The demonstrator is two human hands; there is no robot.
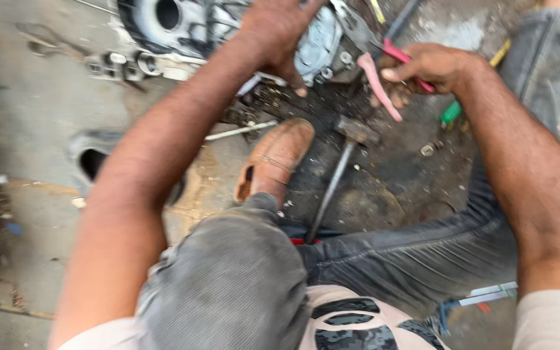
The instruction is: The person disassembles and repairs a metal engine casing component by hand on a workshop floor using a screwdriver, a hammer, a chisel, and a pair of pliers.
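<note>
A grey cast-metal engine casing is pressed under the spread left hand, while pink-handled steel pliers are gripped in the closed right hand, their long axis slanting up-left toward the casing just beside it.

A bare concrete floor, grey and dusty, is seen from above, stained dark with oil toward the middle and right. A rounded hole is set into the floor at left, and a rusty brown patch is spread just beside it. Small debris and scraps are scattered along the left side; even daylight is cast across everything, with no hard shadows, walls or furniture shown.
</note>
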